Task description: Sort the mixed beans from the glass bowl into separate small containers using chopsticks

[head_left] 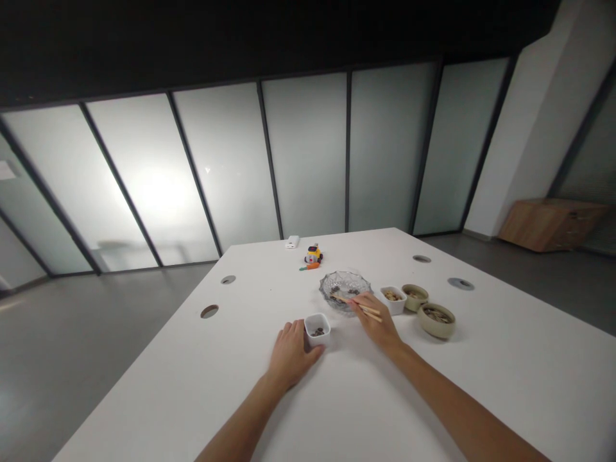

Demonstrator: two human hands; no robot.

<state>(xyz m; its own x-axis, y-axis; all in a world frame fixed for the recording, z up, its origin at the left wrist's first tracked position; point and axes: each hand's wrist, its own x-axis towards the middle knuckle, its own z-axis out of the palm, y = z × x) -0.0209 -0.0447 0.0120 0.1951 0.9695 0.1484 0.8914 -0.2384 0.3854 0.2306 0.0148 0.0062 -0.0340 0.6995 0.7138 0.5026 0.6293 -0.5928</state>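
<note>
My left hand (291,353) is closed around the left and near sides of a small white square bowl (323,339), which stands on the table with a few dark pieces (317,332) inside. In my right hand (375,321) is a pair of wooden chopsticks (370,312). Their tips reach into a clear glass bowl (344,280) with a wavy rim, where several dark pieces lie. Whether the tips pinch a piece is too small to tell. Beside my right hand stands another white square bowl (397,307), holding light tan pieces.
Two round beige bowls (437,328) with small contents stand at the right. Behind the glass bowl are a yellow toy vehicle (314,255), an orange toy carrot (312,265) and a white device (292,242). Round holes (209,312) pierce the white table (260,282).
</note>
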